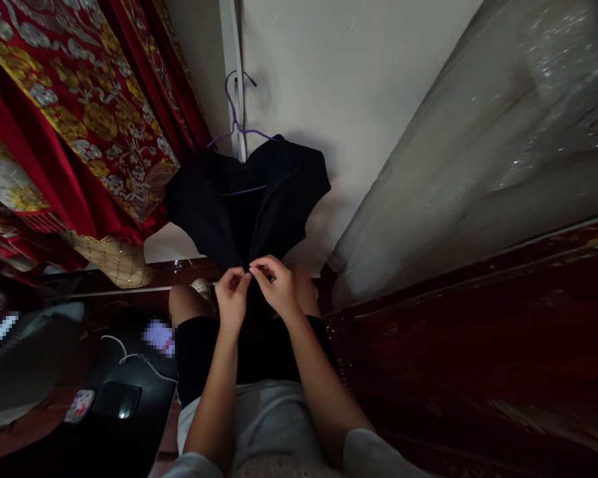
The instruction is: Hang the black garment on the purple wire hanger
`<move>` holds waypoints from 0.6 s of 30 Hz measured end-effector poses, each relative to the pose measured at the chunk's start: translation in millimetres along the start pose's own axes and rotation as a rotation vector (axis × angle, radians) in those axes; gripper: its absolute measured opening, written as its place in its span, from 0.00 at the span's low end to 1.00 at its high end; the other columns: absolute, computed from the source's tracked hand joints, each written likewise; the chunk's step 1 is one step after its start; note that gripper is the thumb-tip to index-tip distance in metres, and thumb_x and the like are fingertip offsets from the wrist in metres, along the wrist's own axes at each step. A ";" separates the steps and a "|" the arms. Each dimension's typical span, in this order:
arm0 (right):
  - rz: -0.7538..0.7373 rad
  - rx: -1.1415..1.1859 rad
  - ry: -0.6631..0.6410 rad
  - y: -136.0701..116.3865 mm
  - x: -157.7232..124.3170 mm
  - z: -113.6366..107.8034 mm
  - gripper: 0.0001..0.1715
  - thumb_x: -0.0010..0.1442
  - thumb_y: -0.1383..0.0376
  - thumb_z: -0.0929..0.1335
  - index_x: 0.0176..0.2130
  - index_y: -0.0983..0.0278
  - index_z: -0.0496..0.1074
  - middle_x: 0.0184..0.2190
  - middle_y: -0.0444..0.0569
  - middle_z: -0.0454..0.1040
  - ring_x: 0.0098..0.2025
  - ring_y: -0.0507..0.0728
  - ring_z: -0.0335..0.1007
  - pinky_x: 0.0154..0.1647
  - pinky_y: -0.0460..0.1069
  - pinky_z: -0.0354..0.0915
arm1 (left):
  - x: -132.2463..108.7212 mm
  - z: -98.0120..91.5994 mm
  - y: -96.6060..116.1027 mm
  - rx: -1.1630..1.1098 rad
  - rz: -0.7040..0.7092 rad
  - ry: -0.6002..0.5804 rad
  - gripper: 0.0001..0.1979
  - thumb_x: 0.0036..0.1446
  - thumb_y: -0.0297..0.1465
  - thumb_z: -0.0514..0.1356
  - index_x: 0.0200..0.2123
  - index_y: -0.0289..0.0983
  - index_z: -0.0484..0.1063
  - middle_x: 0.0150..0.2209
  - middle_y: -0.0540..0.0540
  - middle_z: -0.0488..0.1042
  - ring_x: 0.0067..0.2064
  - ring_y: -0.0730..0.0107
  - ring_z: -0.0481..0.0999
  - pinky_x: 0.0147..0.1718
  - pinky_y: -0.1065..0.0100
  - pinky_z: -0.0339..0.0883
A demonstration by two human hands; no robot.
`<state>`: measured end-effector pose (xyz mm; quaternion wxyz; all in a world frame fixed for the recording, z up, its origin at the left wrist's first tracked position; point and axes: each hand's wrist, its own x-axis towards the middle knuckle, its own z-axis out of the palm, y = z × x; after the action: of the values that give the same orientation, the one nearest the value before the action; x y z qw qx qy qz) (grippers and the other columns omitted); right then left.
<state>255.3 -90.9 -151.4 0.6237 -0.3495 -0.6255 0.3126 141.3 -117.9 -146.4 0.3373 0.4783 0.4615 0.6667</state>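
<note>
Two hands meet at the lower hem of a black garment (249, 199): left hand (232, 295) and right hand (276, 289), fingers pinched on the same small spot of cloth. The garment hangs just above the fingers on a thin purple wire hanger (235, 123) against a pale wall (349, 86). Judged from this, the work at the hem is under way, not finished. Fabric: matte, soft, draping in folds. Left of the fingers, red and gold brocade (80, 86), stiff and glossy.
</note>
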 end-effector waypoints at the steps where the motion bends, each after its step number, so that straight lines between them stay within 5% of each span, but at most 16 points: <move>1: 0.009 0.013 0.010 1.6 -0.1 0.8 0.05 0.66 0.61 0.69 0.39 0.60 0.75 0.36 0.47 0.77 0.39 0.55 0.74 0.40 0.49 0.69 | 0.3 -0.4 0.3 0.018 0.007 -0.012 0.07 0.56 0.33 0.66 0.35 0.35 0.77 0.32 0.47 0.78 0.35 0.68 0.77 0.37 0.70 0.71; 8: 0.151 0.035 0.060 7.2 -0.5 5.3 0.08 0.63 0.58 0.70 0.39 0.60 0.75 0.36 0.48 0.78 0.38 0.57 0.75 0.40 0.51 0.70 | -0.6 3.6 -1.4 0.158 0.014 -0.005 0.05 0.59 0.32 0.62 0.36 0.36 0.73 0.32 0.48 0.75 0.35 0.68 0.74 0.36 0.70 0.68; 18: 0.166 0.084 0.036 1.7 3.4 8.3 0.07 0.63 0.59 0.70 0.39 0.60 0.74 0.36 0.47 0.76 0.38 0.55 0.74 0.40 0.50 0.68 | 5.9 -4.0 6.0 0.228 0.046 -0.079 0.05 0.60 0.31 0.61 0.34 0.36 0.71 0.31 0.49 0.71 0.33 0.69 0.72 0.34 0.71 0.64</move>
<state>247.2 -86.8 -151.1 0.6209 -0.3793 -0.5692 0.3829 135.6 -115.9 -139.3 0.2834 0.5500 0.5095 0.5980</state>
